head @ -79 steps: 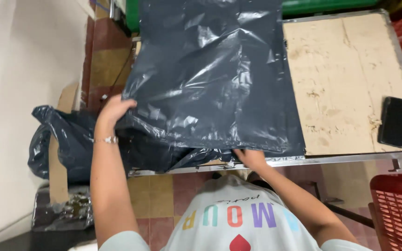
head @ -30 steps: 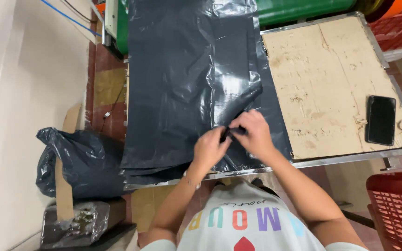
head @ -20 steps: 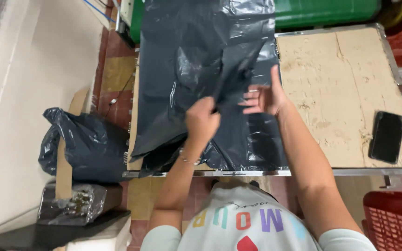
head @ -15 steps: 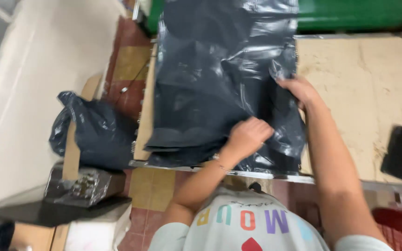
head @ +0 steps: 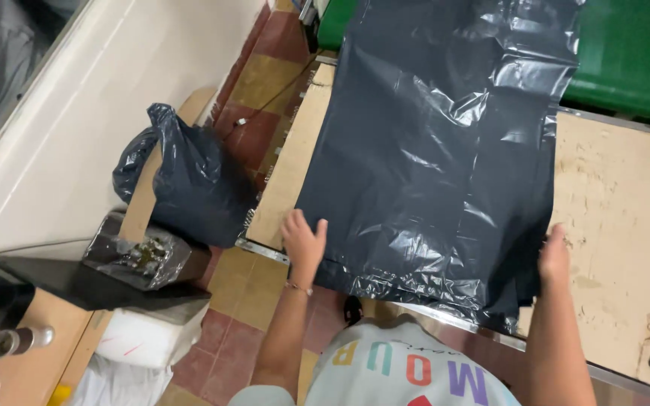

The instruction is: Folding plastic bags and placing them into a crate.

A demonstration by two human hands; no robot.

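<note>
A big dark plastic bag (head: 438, 150) lies spread flat across the worn wooden tabletop (head: 618, 203), its far end reaching over a green bin (head: 626, 53). The person's left hand (head: 304, 239) rests open, fingers (head: 293, 222) splayed, at the bag's near left corner, while the right hand (head: 554, 254) presses against its near right edge, though I cannot tell how those fingers sit. On the tiled floor (head: 257, 120) to the left stands another full black bag (head: 182, 184), beside a lined box (head: 144, 259).
</note>
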